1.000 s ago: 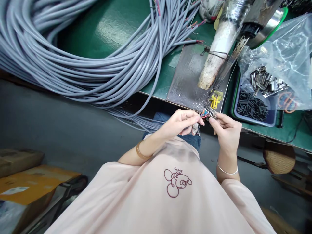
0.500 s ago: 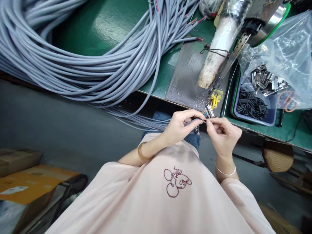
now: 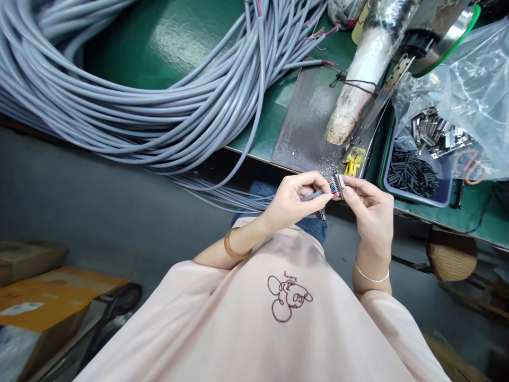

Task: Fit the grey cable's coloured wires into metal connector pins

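Observation:
My left hand (image 3: 296,197) is closed round the end of a grey cable (image 3: 310,196), thumb and forefinger pinched near its coloured wires (image 3: 332,186). Those wires run to a metal multi-pin connector (image 3: 339,182). My right hand (image 3: 368,204) grips this connector at its right side between thumb and fingers. Just beyond the hands, a yellow clip-like piece (image 3: 352,162) sits on a dark metal plate (image 3: 304,116). Above the plate, a white wrapped tube (image 3: 350,103) slants down beside a thin metal guide (image 3: 384,95).
A large coil of grey cables (image 3: 178,127) covers the left of the green bench (image 3: 167,48). At right, a blue tray (image 3: 441,199) holds black sleeves, beside a plastic bag (image 3: 477,79) and metal connectors (image 3: 441,132). Cardboard boxes (image 3: 51,292) stand lower left; a stool (image 3: 452,254) is lower right.
My right hand has shifted from pinching at a wire to holding the connector's side. The connector is turned more upright, and its coloured wires show more. My left hand keeps the cable.

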The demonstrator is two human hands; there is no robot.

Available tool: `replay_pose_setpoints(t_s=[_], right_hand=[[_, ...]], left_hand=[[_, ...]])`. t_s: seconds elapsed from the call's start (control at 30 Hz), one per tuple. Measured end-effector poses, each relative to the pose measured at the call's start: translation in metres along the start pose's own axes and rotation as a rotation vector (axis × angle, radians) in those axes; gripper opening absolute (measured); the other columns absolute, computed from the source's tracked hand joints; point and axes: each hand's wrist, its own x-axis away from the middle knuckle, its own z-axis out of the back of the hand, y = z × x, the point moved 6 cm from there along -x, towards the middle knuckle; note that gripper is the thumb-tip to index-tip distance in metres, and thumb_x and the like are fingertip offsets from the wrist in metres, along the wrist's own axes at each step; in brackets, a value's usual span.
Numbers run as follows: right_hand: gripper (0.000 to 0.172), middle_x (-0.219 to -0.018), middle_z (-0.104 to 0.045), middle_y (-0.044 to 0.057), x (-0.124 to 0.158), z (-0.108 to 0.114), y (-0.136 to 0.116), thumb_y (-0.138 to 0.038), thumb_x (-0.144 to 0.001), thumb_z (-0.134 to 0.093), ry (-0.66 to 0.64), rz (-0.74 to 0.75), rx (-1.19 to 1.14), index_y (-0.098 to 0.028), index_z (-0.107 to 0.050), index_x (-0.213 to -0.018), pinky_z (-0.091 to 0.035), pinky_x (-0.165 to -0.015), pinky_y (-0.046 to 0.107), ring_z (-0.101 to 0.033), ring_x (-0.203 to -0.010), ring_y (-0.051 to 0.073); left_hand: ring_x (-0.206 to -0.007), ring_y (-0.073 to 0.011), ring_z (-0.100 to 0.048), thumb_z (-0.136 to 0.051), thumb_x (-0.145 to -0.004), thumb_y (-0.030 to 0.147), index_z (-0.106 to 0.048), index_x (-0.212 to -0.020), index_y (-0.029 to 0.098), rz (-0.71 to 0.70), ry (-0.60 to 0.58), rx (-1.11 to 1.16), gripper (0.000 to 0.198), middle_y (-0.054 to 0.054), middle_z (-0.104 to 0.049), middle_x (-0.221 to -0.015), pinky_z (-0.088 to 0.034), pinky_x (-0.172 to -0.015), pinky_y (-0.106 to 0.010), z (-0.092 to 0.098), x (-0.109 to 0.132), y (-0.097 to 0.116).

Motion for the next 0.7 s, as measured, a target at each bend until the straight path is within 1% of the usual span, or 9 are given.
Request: replay_pose_setpoints(t_s=[0.1, 0.17, 0.23, 0.3, 0.4, 0.47, 0.57, 0.63, 0.7], right_hand=[[0.026, -0.097, -0.080, 0.002, -0.001, -0.004, 0.001, -0.040, -0.087, -0.075, -0.012, 0.002, -0.036, -0.026, -0.077, -0.110, -0.066, -0.069, 0.028, -0.074, -0.070, 0.013], [0.022, -0.094, -0.080, 0.002, 0.001, -0.003, -0.004, -0.037, -0.090, -0.072, 0.040, 0.049, 0.038, -0.027, -0.078, -0.109, -0.064, -0.065, 0.027, -0.073, -0.068, 0.012], [0.021, -0.087, -0.078, 0.000, 0.006, 0.003, -0.014, -0.032, -0.093, -0.068, 0.162, 0.176, 0.202, -0.028, -0.077, -0.111, -0.058, -0.056, 0.023, -0.068, -0.059, 0.010], [0.023, -0.076, -0.075, -0.002, 0.012, 0.004, -0.028, -0.026, -0.093, -0.067, 0.243, 0.369, 0.398, -0.030, -0.076, -0.114, -0.049, -0.048, 0.021, -0.059, -0.050, 0.007], [0.025, -0.066, -0.070, -0.004, 0.020, -0.003, -0.040, -0.020, -0.090, -0.070, 0.159, 0.597, 0.620, -0.028, -0.076, -0.112, -0.045, -0.050, 0.021, -0.054, -0.048, 0.006], [0.020, -0.063, -0.067, -0.005, 0.021, -0.005, -0.039, -0.020, -0.090, -0.070, 0.115, 0.616, 0.668, -0.027, -0.077, -0.107, -0.044, -0.051, 0.021, -0.054, -0.048, 0.006], [0.022, -0.061, -0.063, -0.006, 0.021, 0.007, -0.034, -0.022, -0.093, -0.066, 0.255, 0.532, 0.508, -0.028, -0.073, -0.113, -0.041, -0.045, 0.022, -0.052, -0.045, 0.007], [0.033, -0.069, -0.068, -0.005, 0.022, 0.016, -0.030, -0.022, -0.095, -0.061, 0.382, 0.488, 0.310, -0.029, -0.064, -0.128, -0.042, -0.042, 0.022, -0.057, -0.046, 0.009], [0.036, -0.083, -0.075, -0.003, 0.022, 0.019, -0.027, -0.020, -0.097, -0.058, 0.441, 0.471, 0.221, -0.028, -0.057, -0.132, -0.049, -0.045, 0.023, -0.067, -0.053, 0.011]], left_hand=[[-0.055, -0.0028, -0.045, -0.072, -0.082, 0.017, -0.065, -0.078, 0.013, 0.022, 0.032, -0.017, 0.009, -0.001, -0.063, -0.077, -0.035, -0.049, -0.017, 0.002, -0.001, -0.002], [-0.049, -0.0017, -0.039, -0.073, -0.082, 0.020, -0.063, -0.078, 0.013, 0.082, 0.023, 0.008, 0.012, 0.001, -0.060, -0.070, -0.031, -0.045, -0.017, 0.002, -0.002, -0.006], [-0.044, -0.0013, -0.037, -0.074, -0.083, 0.024, -0.063, -0.079, 0.014, 0.154, 0.003, 0.043, 0.016, 0.003, -0.056, -0.063, -0.028, -0.042, -0.017, 0.001, -0.003, -0.010], [-0.042, -0.0014, -0.036, -0.075, -0.082, 0.027, -0.062, -0.079, 0.014, 0.205, -0.006, 0.064, 0.018, 0.005, -0.052, -0.057, -0.028, -0.041, -0.017, 0.001, -0.006, -0.012], [-0.042, -0.0009, -0.039, -0.078, -0.079, 0.024, -0.062, -0.078, 0.014, 0.208, 0.002, 0.109, 0.019, 0.006, -0.053, -0.058, -0.029, -0.040, -0.016, 0.002, -0.010, -0.012], [-0.042, -0.0002, -0.041, -0.078, -0.077, 0.022, -0.061, -0.076, 0.014, 0.189, 0.023, 0.149, 0.020, 0.004, -0.059, -0.065, -0.030, -0.040, -0.016, 0.003, -0.012, -0.011], [-0.042, 0.0009, -0.041, -0.077, -0.076, 0.020, -0.059, -0.074, 0.014, 0.202, 0.062, 0.162, 0.019, 0.000, -0.065, -0.074, -0.029, -0.039, -0.016, 0.005, -0.014, -0.013], [-0.041, 0.0013, -0.041, -0.077, -0.076, 0.019, -0.058, -0.073, 0.014, 0.220, 0.072, 0.161, 0.020, 0.000, -0.067, -0.074, -0.028, -0.038, -0.016, 0.005, -0.016, -0.015], [-0.040, 0.0013, -0.040, -0.078, -0.075, 0.020, -0.058, -0.073, 0.014, 0.227, 0.070, 0.168, 0.021, 0.000, -0.066, -0.072, -0.027, -0.038, -0.016, 0.005, -0.018, -0.016]])
